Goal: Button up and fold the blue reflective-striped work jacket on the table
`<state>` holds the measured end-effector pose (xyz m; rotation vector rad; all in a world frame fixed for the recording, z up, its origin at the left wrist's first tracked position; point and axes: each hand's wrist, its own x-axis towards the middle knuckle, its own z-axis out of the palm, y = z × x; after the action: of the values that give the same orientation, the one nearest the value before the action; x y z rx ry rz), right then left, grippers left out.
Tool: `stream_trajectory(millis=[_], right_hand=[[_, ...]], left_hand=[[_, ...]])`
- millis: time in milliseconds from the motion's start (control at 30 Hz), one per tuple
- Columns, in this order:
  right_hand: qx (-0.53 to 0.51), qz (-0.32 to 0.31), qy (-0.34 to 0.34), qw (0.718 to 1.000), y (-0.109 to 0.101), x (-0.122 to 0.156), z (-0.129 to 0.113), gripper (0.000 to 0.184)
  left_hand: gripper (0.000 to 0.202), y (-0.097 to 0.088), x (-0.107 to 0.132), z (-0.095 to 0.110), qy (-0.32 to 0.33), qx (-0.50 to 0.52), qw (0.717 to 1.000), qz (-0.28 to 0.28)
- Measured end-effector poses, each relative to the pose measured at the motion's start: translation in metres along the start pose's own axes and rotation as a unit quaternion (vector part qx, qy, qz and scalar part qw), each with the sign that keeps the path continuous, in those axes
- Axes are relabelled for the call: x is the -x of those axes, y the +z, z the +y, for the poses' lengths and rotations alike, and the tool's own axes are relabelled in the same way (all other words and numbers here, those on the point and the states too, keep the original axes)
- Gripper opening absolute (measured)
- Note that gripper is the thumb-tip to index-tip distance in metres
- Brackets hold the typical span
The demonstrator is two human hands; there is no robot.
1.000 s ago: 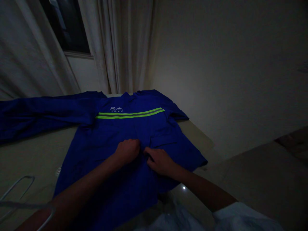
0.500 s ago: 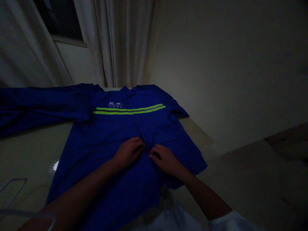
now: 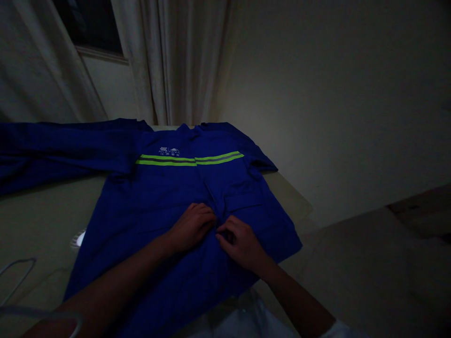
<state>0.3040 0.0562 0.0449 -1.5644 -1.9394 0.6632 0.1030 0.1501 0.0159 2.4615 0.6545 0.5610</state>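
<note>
A blue work jacket lies spread front side up, its collar at the far end. Across its chest runs a yellow-green and grey reflective stripe, with a white printed logo above it. My left hand is closed on the jacket's front opening, below the chest. Close beside it on the right, my right hand pinches the same front edge with thumb and fingers. The fingertips nearly meet, and the bit of cloth or fastener between them is too dark to make out.
The pale table shows at the left and the far right corner. A wire hanger is at the lower left, and a small bright round spot lies by the jacket. Curtains and a wall stand behind.
Both hands remain at the front opening; the right has shifted slightly down. The jacket's lower front edges have come together, closing the gap seen near the hem.
</note>
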Motion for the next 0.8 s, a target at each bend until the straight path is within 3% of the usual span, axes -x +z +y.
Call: stream_trajectory(millis=[233,433,600,800], right_hand=[[-0.045,-0.006,0.002,0.999,-0.006,-0.006,0.019,0.005],[0.061,0.037,-0.077,0.995,0.008,-0.001,0.029,0.012],[0.155,0.081,-0.159,0.972,0.016,0.0,0.03,0.018],[0.062,0.1,-0.153,0.981,0.016,-0.009,0.036,0.017]], left_hand=[[0.019,0.002,0.003,0.01,-0.025,0.07,0.997,0.011],[0.021,0.008,0.006,0.005,-0.027,0.076,0.997,0.014],[0.024,0.008,0.004,0.005,-0.037,0.099,0.993,0.042],[0.026,0.011,0.0,0.006,-0.072,0.107,0.991,0.044]])
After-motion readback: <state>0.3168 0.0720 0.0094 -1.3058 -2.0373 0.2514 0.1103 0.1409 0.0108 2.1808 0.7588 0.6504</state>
